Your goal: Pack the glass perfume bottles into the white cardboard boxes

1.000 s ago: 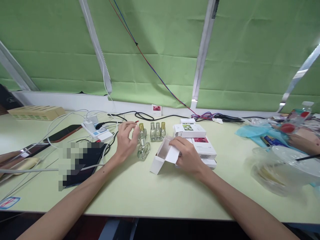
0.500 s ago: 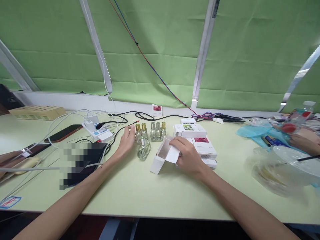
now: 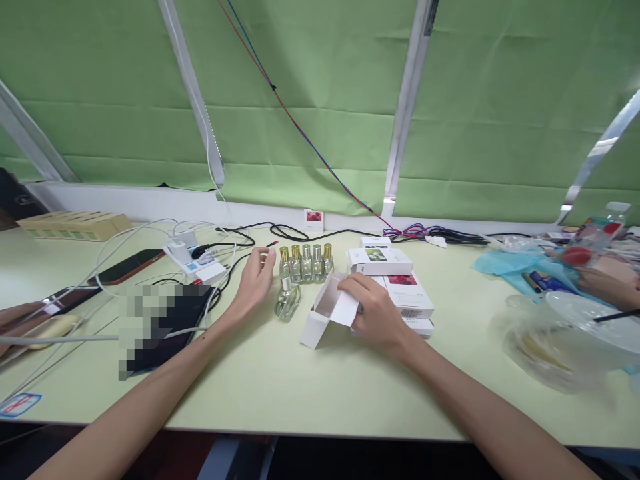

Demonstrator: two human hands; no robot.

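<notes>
Right hand (image 3: 377, 311) gripping open white box (image 3: 326, 310) near mouth; left hand (image 3: 254, 279) loosely open, just beside row of five glass bottles (image 3: 307, 265) on desk (image 3: 260, 387). Bottles packed tight, one sideways bump could prob topple several. Squeeze too hard, box might crumple.

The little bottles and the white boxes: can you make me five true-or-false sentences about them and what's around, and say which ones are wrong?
1. The left hand is beside the row of small bottles. True.
2. Every bottle in that row has a gold cap. False: there are three gold caps and two silver caps.
3. The right hand is holding an open white box. True.
4. The stacked boxes are left of the bottles. False: the stack of boxes is to their right.
5. The shades at the back are red. False: the shades are green.
</notes>
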